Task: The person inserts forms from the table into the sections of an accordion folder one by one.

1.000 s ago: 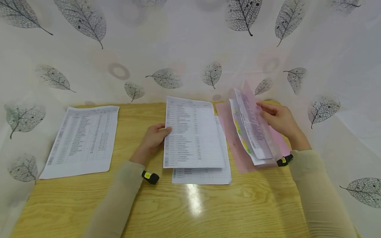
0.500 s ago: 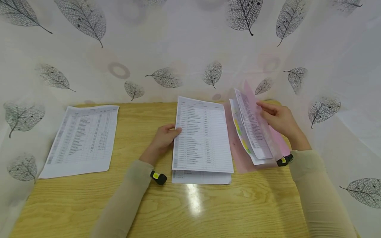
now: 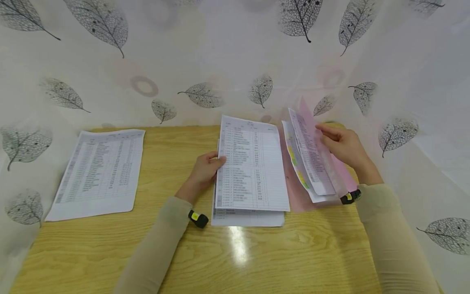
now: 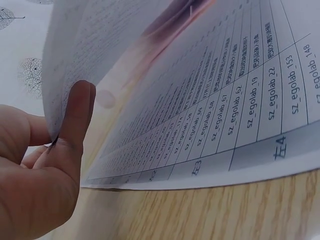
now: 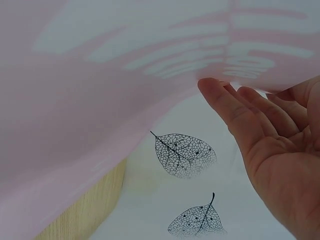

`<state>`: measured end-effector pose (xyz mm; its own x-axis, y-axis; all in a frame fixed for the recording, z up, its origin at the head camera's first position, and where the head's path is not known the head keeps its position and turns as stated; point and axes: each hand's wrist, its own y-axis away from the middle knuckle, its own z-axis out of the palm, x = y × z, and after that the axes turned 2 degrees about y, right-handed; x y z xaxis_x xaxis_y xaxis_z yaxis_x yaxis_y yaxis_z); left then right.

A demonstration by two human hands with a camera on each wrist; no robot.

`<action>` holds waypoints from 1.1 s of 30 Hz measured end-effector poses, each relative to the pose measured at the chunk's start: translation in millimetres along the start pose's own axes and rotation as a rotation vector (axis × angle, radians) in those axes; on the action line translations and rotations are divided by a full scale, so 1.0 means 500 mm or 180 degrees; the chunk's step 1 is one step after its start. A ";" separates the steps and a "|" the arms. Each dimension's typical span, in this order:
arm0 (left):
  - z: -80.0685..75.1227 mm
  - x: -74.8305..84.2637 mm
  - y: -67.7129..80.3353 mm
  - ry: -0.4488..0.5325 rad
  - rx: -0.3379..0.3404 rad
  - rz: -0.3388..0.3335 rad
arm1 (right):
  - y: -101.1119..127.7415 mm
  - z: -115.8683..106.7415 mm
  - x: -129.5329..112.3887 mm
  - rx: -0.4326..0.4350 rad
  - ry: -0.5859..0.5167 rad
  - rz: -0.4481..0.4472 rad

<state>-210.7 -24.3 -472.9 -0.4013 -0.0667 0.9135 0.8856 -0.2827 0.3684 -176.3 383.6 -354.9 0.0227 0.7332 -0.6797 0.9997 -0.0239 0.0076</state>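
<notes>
My left hand (image 3: 203,169) pinches the left edge of a printed sheet (image 3: 253,163) between thumb and fingers. In the left wrist view this sheet (image 4: 67,60) tilts up over another printed sheet (image 4: 240,120) that lies on the table. The lower sheet's bottom strip (image 3: 253,219) shows beneath it in the head view. At the right, my right hand (image 3: 345,149) pinches the raised cover of a pink folder (image 3: 297,200). Printed papers (image 3: 312,163), one with green and yellow marks, lean against that cover. In the right wrist view, fingers (image 5: 235,112) lie behind the pink cover (image 5: 100,95).
Another printed sheet (image 3: 97,171) lies alone on the left of the wooden table (image 3: 205,261). A pale curtain with leaf prints (image 3: 205,49) hangs along the table's back edge and both sides.
My left hand has carried the printed sheet to the right, so it covers more of the sheet beneath and the folder's left edge. My right hand and the raised cover stay put.
</notes>
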 end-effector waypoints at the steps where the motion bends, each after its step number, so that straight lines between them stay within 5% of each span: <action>1: 0.000 0.000 0.000 -0.0019 0.0002 0.0008 | 0.000 0.000 -0.001 -0.0007 -0.0010 0.0004; 33: 0.039 0.003 -0.010 -0.0110 0.0047 0.0107 | -0.002 0.000 -0.004 0.0055 -0.0029 0.0036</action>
<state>-211.2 -4.1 -469.9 -0.3633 -0.0428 0.9307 0.9019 -0.2667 0.3398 -177.6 382.2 -353.8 0.0337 0.7265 -0.6863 0.9990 -0.0438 0.0027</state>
